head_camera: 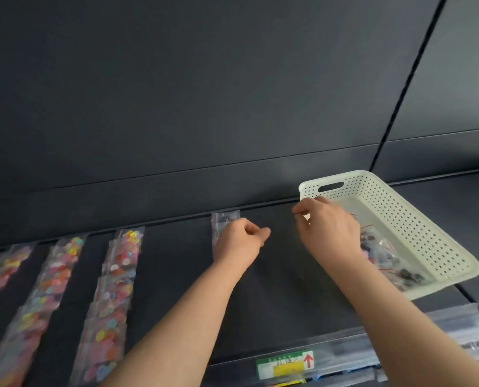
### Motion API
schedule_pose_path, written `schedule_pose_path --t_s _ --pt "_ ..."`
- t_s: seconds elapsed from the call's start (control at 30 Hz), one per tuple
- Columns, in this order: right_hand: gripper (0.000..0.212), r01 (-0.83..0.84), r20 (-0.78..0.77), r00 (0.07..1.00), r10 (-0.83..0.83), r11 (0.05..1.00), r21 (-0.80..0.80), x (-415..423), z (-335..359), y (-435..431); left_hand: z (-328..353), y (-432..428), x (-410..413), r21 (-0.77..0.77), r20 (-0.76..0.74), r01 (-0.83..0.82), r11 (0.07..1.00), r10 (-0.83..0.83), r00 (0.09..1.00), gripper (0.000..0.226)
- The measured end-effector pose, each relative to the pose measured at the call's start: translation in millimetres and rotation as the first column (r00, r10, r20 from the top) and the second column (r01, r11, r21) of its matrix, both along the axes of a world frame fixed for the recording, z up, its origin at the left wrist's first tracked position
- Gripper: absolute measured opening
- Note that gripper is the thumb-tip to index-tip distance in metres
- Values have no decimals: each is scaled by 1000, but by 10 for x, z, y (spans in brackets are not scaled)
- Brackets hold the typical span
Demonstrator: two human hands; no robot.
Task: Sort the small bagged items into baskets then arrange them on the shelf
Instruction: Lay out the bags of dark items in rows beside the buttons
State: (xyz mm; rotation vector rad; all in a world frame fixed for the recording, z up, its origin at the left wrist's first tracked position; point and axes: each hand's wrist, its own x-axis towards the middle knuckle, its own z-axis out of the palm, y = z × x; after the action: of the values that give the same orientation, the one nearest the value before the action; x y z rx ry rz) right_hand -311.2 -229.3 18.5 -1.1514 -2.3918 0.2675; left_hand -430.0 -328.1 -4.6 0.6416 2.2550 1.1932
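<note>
A small clear bag (224, 219) with dark pieces lies flat at the back of the dark shelf (283, 275). My left hand (239, 241) hovers over its lower part, fingers curled toward the right, and I see nothing between them. A white perforated basket (417, 224) sits tilted on the shelf at the right and holds several clear bags of dark items (386, 255). My right hand (326, 227) is at the basket's near left corner, its fingers curled round the wall there.
Three rows of clear bags of coloured discs (115, 291) run front to back on the shelf's left part. A dark back panel (232, 107) rises behind. A green and yellow price label (285, 364) sits on the shelf's front edge, above more bagged goods (470, 331).
</note>
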Motion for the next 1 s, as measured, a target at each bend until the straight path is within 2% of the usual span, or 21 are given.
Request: schedule_pose_path --t_s 0.17,0.27,0.33,0.5,0.67,0.73,0.83,0.87,0.93,1.0 --pt "31 127 186 974 -128 992 17 553 -73 480 34 257 359 19 9 155 988 -155 988 13" --pt "24 150 352 929 -116 986 -70 713 -184 680 44 333 484 -7 -17 173 985 -174 985 9" --pt "19 144 381 921 -83 980 -135 750 -245 734 62 361 528 -10 -20 172 985 -173 985 8" --pt "13 145 253 962 -105 979 -145 804 -266 760 113 403 582 26 0 148 989 -148 989 6" --pt "9 -61 -89 995 41 969 -239 795 -74 738 165 426 592 96 7 136 986 -138 990 2" --pt "5 -166 -163 977 136 967 -192 750 67 663 194 411 586 155 4 147 977 -150 989 15" --pt "4 -311 -223 933 283 944 -106 644 268 501 250 343 552 235 -29 230 944 -229 973 50" --pt "4 -355 -236 917 321 927 -120 600 318 451 270 310 529 245 -51 263 933 -259 965 51" --pt "7 -430 -286 886 366 878 -209 498 373 362 296 239 459 254 -88 298 920 -285 955 33" --pt "9 -472 -420 848 325 823 -316 378 358 283 316 155 390 246 -112 275 929 -254 961 9"
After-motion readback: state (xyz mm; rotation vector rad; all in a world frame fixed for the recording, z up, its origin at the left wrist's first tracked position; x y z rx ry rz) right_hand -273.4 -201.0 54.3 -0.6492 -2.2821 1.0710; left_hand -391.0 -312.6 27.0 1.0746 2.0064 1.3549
